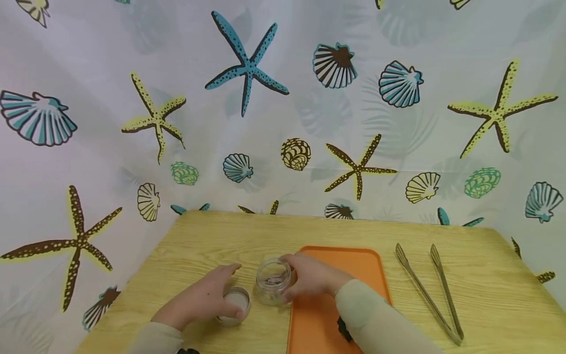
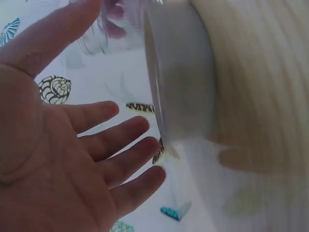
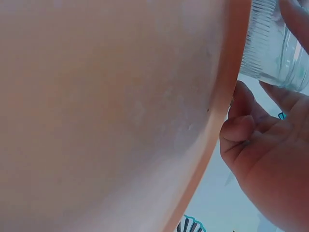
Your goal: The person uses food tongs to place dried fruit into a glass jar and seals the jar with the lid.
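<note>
An open glass jar stands on the table at the left edge of the orange tray, with small dark items at its bottom. My right hand grips the jar's right side between thumb and fingers; in the right wrist view the ribbed glass jar is partly cut off. Left of the jar lies a round lid, rim up. My left hand is around the lid, its thumb overlapping it in the head view. The left wrist view shows that hand with spread fingers beside the lid.
The orange tray lies under my right forearm. Metal tongs rest spread apart on the wooden table to the right. A curtain printed with starfish and shells hangs behind and at both sides.
</note>
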